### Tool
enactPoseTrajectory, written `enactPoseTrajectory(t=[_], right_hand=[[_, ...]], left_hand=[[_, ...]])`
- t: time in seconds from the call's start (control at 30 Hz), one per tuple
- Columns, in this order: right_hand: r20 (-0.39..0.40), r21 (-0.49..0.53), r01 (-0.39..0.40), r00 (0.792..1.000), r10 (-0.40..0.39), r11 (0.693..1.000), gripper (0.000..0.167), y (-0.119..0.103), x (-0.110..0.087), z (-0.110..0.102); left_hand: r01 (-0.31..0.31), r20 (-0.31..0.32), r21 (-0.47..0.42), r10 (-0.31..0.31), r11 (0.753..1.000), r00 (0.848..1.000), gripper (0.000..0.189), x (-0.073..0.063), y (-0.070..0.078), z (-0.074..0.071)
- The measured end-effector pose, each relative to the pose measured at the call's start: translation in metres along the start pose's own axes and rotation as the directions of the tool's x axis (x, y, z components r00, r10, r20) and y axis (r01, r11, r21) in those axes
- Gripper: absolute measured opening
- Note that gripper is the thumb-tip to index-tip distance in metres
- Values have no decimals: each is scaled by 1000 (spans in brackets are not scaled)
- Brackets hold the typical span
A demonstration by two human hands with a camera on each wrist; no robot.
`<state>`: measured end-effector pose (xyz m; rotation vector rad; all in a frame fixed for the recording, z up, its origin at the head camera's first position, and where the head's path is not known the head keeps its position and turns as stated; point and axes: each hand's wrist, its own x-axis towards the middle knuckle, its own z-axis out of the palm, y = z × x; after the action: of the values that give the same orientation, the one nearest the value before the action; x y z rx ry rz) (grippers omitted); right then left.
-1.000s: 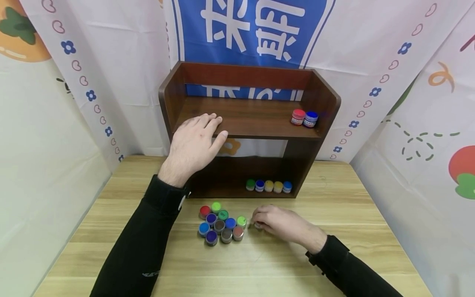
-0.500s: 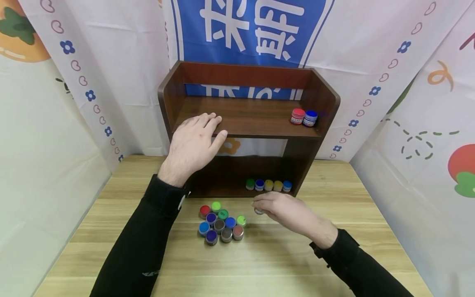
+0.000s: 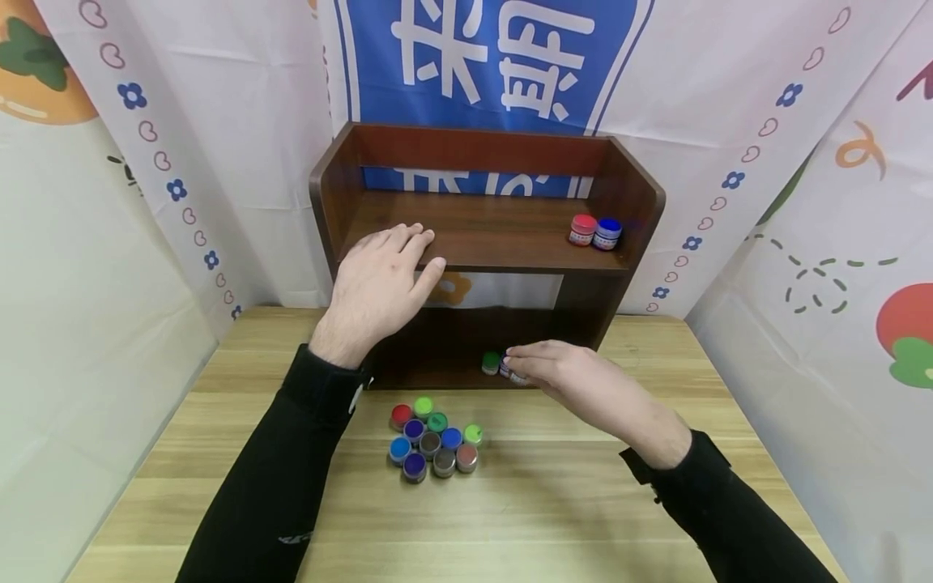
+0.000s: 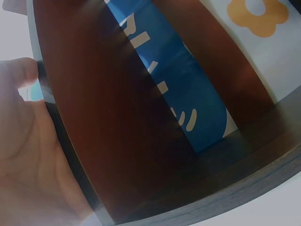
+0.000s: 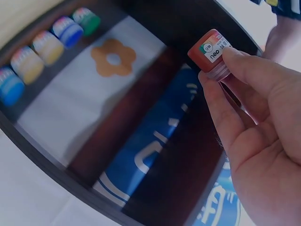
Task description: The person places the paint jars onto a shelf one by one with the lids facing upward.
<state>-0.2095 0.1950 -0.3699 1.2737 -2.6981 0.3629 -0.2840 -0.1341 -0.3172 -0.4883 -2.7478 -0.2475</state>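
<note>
My right hand (image 3: pixel 590 385) pinches a small paint jar (image 5: pixel 209 54) with reddish-brown paint and a white label between thumb and fingers. In the head view the hand hovers before the lower shelf and hides most of that jar. Behind it on the lower shelf stands a row of paint jars, with a green jar (image 3: pixel 492 363) showing; the right wrist view also shows blue and yellow jars (image 5: pixel 47 47). My left hand (image 3: pixel 382 283) rests on the left front of the upper board of the dark brown wooden shelf (image 3: pixel 496 235), its fingers stretched out.
Several paint jars (image 3: pixel 430 445) with mixed colours stand clustered on the wooden table (image 3: pixel 510 526) before the shelf. A red jar (image 3: pixel 581 230) and a blue jar (image 3: pixel 607 234) sit at the right of the upper board. Printed cloth (image 3: pixel 219 81) hangs behind.
My right hand has lifted the paint jar from beside the table cluster and carried it up and forward to the lower shelf. My left hand has stayed in place.
</note>
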Motion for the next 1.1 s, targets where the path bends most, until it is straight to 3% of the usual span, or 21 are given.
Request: enactPoseTrajectory(t=[0.47, 1.1], right_hand=[[-74, -76, -9, 997, 3, 997, 47, 7, 8, -50], [-118, -159, -89, 990, 70, 983, 48, 13, 32, -94]], left_hand=[[-10, -13, 0, 10, 1000, 1000, 70, 0, 0, 0], [-7, -7, -1, 7, 1000, 1000, 70, -1, 0, 1]])
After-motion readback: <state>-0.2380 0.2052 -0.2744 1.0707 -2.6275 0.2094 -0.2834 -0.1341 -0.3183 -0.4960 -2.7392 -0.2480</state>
